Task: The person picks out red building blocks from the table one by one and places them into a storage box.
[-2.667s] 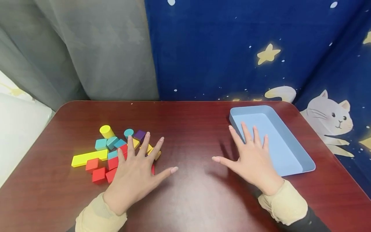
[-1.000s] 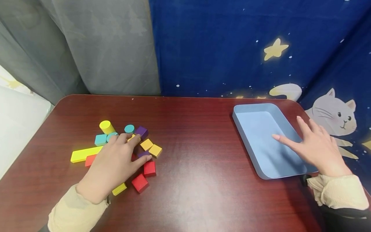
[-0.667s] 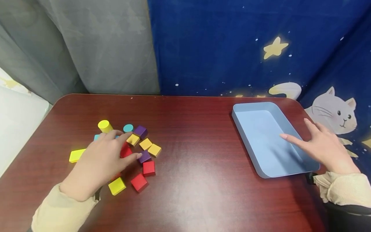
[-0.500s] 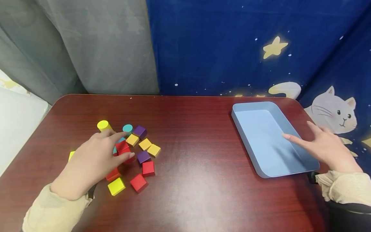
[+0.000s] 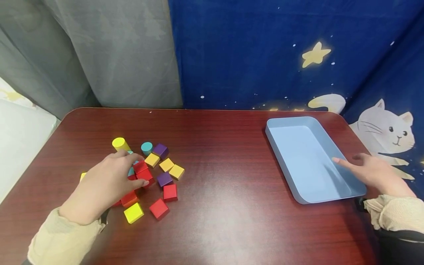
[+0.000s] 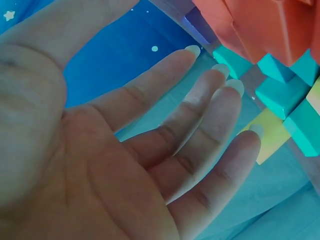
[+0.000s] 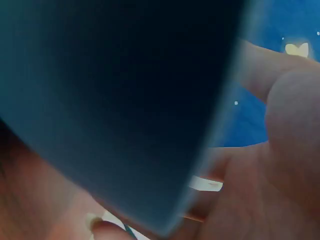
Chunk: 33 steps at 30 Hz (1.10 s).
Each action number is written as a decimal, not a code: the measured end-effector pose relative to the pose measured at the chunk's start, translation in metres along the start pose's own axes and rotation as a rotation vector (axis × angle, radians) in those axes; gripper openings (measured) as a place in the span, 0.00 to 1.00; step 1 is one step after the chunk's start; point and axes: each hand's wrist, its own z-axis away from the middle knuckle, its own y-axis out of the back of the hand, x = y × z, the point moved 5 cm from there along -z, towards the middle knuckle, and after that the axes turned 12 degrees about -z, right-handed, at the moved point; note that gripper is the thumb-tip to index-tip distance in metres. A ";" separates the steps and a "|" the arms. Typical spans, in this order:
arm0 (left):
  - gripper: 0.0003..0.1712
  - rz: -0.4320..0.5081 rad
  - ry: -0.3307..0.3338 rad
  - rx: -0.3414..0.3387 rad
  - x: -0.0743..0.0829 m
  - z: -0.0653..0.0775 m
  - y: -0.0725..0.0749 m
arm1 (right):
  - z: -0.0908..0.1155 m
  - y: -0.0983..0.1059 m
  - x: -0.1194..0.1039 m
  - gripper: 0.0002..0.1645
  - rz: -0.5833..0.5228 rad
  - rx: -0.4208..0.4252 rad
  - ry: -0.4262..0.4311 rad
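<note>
My left hand (image 5: 102, 184) is over the left side of a pile of coloured blocks. Its thumb tip overlaps a red block (image 5: 146, 176), and the index tip is close to the red and teal blocks. In the left wrist view its fingers (image 6: 210, 125) are loosely extended, with nothing between them. The hand hides part of the pile, including most of a yellow bar (image 5: 82, 176). My right hand (image 5: 377, 175) is at the right rim of a light-blue tray (image 5: 273, 143), thumb stretched over the inside. A dark surface covers much of the right wrist view.
A yellow cylinder (image 5: 120, 143), a teal cylinder (image 5: 147, 148) and a purple block (image 5: 160, 150) lie at the back of the pile. Yellow squares, red cubes (image 5: 159, 209) and a yellow block (image 5: 134, 212) lie nearer the middle. A blue curtain (image 5: 238, 55) hangs behind the table.
From hovering spread, my left hand has come down over the blocks and drawn left. My right hand has moved right to the tray's rim, its fingers now lower and more bent.
</note>
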 end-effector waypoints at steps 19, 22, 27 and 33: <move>0.25 0.018 -0.011 0.005 0.009 -0.002 -0.008 | -0.006 -0.007 0.006 0.54 -0.046 -0.042 0.083; 0.25 0.008 -0.017 0.007 0.010 -0.002 -0.009 | -0.008 -0.007 0.006 0.52 -0.049 -0.025 0.095; 0.26 -0.003 -0.030 0.013 0.011 -0.003 -0.010 | -0.010 -0.010 0.004 0.46 -0.056 0.019 0.123; 0.25 -0.004 -0.046 0.028 0.012 -0.003 -0.010 | -0.014 -0.014 0.005 0.44 -0.050 0.031 0.146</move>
